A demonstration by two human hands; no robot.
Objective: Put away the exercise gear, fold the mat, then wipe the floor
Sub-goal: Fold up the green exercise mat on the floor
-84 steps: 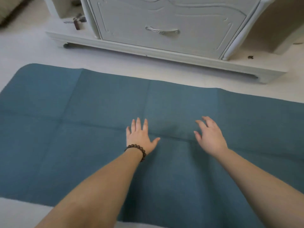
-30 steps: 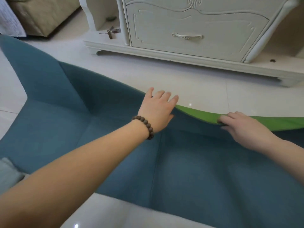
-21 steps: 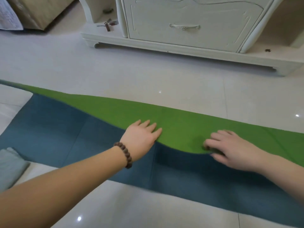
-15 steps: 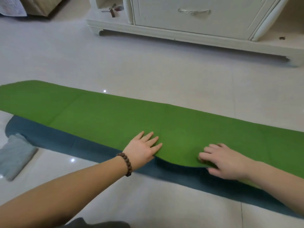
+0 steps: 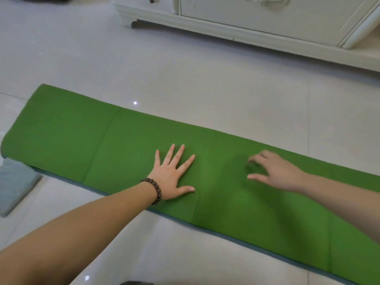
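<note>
Head view shows a long exercise mat [image 5: 127,153] folded lengthwise on the pale tiled floor [image 5: 205,87], green side up, running from the left edge of the frame down to the lower right, with a thin strip of its blue underside showing along the near edge. Left hand [image 5: 172,177], with a dark beaded bracelet [image 5: 155,191] at the wrist, lies flat on the mat at centre frame, fingers straight and spread, holding nothing. Right hand [image 5: 273,171], blurred, sits just right of it on or just above the mat, fingers loosely bent, nothing in its grip. A folded grey-blue cloth [image 5: 14,186] lies at the left edge. A white carved cabinet [image 5: 267,19] with a drawer stands along the top.
</note>
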